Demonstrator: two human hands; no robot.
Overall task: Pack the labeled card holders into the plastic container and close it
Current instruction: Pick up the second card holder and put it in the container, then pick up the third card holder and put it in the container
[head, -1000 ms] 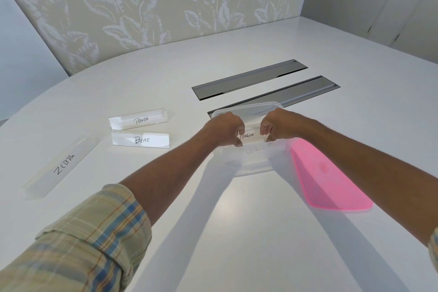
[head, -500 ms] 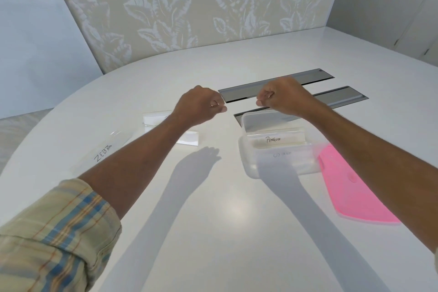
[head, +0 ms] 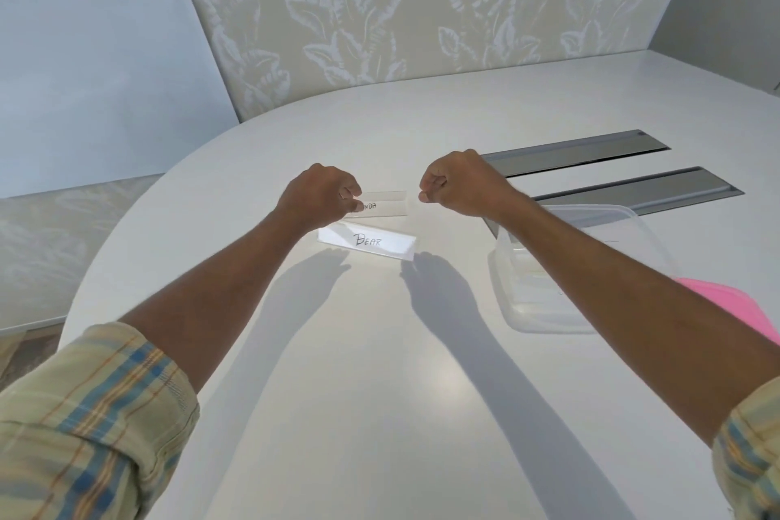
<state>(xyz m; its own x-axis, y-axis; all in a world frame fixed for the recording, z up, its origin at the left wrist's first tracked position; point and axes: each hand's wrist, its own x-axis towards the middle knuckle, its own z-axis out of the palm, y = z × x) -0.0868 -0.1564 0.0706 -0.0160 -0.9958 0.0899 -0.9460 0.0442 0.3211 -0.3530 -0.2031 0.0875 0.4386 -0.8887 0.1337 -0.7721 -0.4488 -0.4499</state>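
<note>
Both hands are curled. The left hand (head: 320, 196) has its grip at the end of the clear card holder (head: 382, 205); the right hand (head: 460, 182) holds nothing. The see-through plastic container (head: 548, 308) sits on the smooth white surface (head: 380, 393), right.

Both arms are stretched out over the worktop (head: 380, 372); the left hand (head: 320, 196) and right hand (head: 462, 182) are curled, knuckles up.

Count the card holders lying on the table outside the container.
2. The Panda holder lies farther away, partly covered by the left hand; the Bear holder lies just in front of it. Others may sit out of frame or behind the arms.
</note>
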